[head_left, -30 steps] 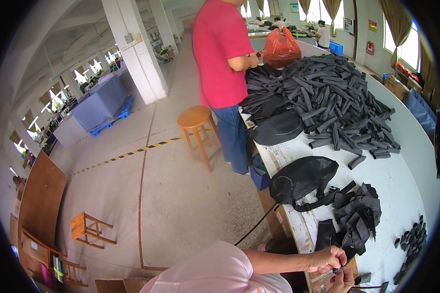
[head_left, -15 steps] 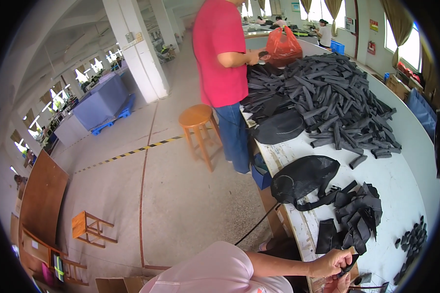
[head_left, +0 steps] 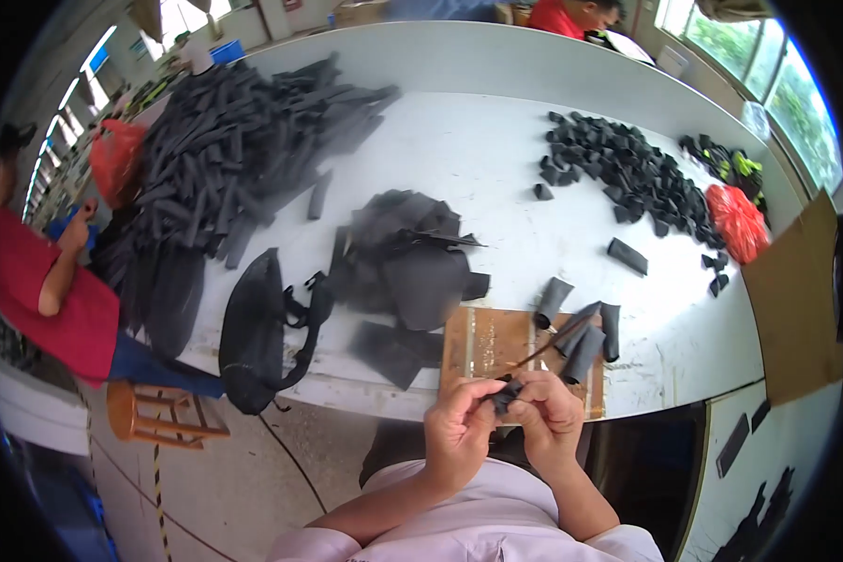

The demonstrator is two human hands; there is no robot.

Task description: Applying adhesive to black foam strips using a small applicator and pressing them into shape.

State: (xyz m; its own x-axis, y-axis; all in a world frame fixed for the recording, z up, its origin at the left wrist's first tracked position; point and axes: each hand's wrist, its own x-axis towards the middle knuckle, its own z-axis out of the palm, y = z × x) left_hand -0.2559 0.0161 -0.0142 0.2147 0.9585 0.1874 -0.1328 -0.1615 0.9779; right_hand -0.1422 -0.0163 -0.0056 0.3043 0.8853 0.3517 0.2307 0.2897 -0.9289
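Both the left hand (head_left: 456,419) and right hand (head_left: 550,415) pinch one small black strap piece (head_left: 503,395); four black tubes (head_left: 585,337) lie on the wooden board (head_left: 492,342) at the counter's (head_left: 496,159) near edge.

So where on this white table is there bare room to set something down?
The widest bare patch of the white table lies between the heap of long black strips and the pile of small black pieces. Another lies right of the wooden board, below the red bag. It is crowded around the black fabric pile and black bag.
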